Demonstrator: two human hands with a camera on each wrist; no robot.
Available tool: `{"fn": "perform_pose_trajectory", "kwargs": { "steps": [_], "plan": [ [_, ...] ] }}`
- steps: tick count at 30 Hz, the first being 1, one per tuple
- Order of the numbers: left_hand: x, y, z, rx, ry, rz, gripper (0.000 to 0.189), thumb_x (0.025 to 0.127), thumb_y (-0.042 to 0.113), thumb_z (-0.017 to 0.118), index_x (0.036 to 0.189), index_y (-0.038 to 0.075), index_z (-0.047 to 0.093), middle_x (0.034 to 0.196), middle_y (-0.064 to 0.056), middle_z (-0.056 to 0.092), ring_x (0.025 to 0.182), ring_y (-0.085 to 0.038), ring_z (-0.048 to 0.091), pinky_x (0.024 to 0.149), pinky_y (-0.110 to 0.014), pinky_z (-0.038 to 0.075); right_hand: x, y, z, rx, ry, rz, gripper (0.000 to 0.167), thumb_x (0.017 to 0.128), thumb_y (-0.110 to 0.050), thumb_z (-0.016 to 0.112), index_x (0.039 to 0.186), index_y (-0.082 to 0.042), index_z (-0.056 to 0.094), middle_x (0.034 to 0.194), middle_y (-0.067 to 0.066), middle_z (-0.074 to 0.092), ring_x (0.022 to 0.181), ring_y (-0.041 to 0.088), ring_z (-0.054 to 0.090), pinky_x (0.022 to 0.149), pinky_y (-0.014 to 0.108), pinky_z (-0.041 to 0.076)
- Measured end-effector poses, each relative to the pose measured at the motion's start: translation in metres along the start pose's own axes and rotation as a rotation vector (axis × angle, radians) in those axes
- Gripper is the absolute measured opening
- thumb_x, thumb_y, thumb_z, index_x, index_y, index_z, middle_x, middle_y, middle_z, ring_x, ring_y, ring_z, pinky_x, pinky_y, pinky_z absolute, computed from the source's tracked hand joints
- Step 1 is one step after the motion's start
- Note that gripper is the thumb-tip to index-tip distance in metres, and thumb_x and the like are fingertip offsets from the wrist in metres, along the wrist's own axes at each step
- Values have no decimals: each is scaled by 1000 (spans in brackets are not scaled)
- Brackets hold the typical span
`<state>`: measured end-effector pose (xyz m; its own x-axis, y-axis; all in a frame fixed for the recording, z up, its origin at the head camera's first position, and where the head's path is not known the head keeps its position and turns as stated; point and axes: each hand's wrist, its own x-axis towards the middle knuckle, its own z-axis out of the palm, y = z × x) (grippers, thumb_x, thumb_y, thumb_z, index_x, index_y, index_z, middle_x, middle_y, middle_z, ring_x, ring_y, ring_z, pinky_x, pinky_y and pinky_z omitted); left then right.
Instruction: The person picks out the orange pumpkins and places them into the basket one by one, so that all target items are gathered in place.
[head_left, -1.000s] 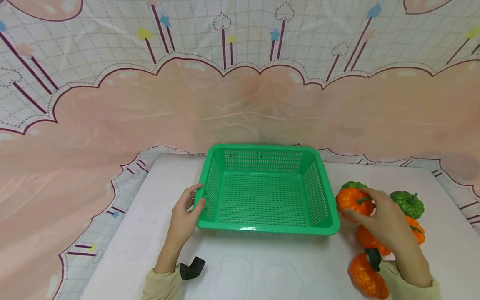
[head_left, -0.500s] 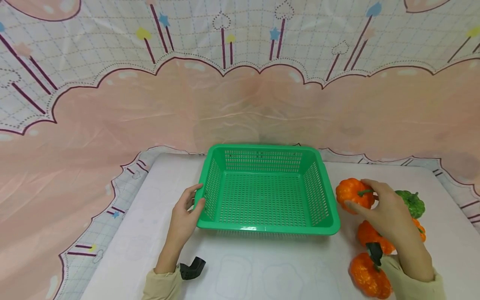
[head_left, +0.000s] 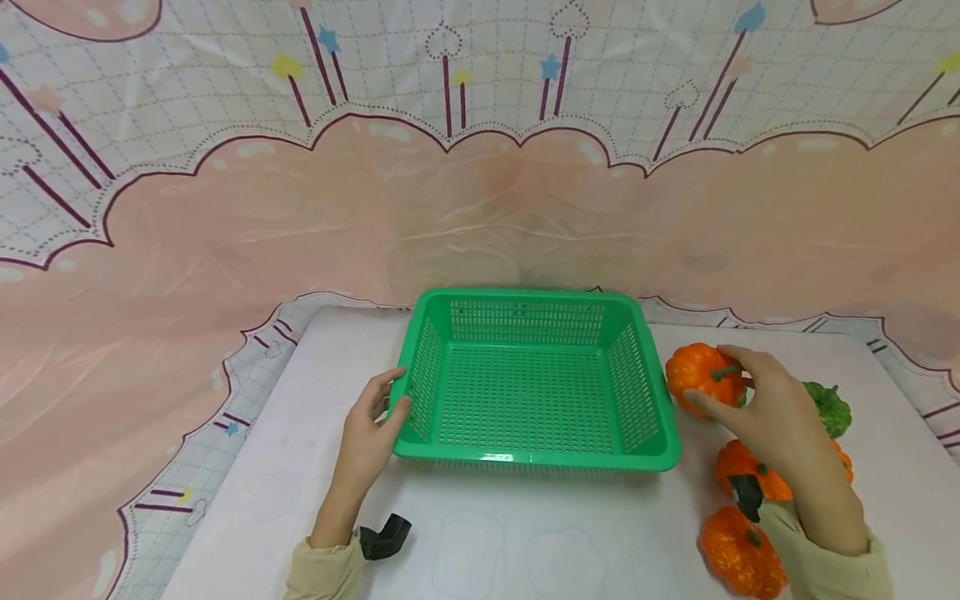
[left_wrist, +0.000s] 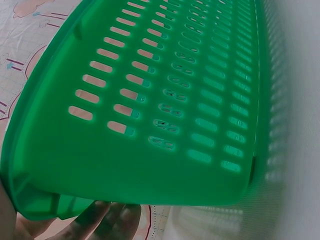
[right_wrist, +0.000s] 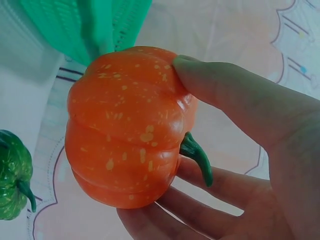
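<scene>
My right hand point(head_left: 780, 417) pinches an orange toy pumpkin point(head_left: 699, 377) with a green stem, just right of the basket. In the right wrist view the thumb presses on one side of the pumpkin point(right_wrist: 127, 130) and fingers bear on the other. My left hand point(head_left: 369, 433) holds the left rim of a green plastic basket point(head_left: 532, 460). Seen from the left wrist, fingertips point(left_wrist: 127, 220) lie under the end of the basket point(left_wrist: 110, 170). No objects show inside the basket.
Right of the basket, a green pumpkin point(head_left: 831, 408) and orange pumpkins point(head_left: 742, 550) stand on the white table point(head_left: 525, 542). Others are partly hidden by the right arm. A patterned cloth point(head_left: 480, 217) hangs behind the table. Black wrist mounts point(head_left: 386, 536) stick out beside both sleeves.
The right hand has raised the orange pumpkin and shifted it slightly away from me. The green pumpkin behind it is now mostly hidden. The left hand and basket have stayed put.
</scene>
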<state>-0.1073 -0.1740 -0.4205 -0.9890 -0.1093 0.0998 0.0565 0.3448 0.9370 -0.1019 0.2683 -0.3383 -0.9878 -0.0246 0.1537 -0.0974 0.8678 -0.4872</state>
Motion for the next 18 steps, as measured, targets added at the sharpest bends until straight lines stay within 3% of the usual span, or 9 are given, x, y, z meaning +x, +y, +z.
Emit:
{"fn": "perform_pose_trajectory", "kwargs": {
  "steps": [18],
  "plan": [
    [0,0,0,1,-4,1,43,100,12,59,142,13,50,135,-20,58,124,-35,59,95,-54,51,9,-21,0,20,10,-38,79,86,-47,75,142,2,48,136,27,51,106,40,52,82,59,48]
  ]
}}
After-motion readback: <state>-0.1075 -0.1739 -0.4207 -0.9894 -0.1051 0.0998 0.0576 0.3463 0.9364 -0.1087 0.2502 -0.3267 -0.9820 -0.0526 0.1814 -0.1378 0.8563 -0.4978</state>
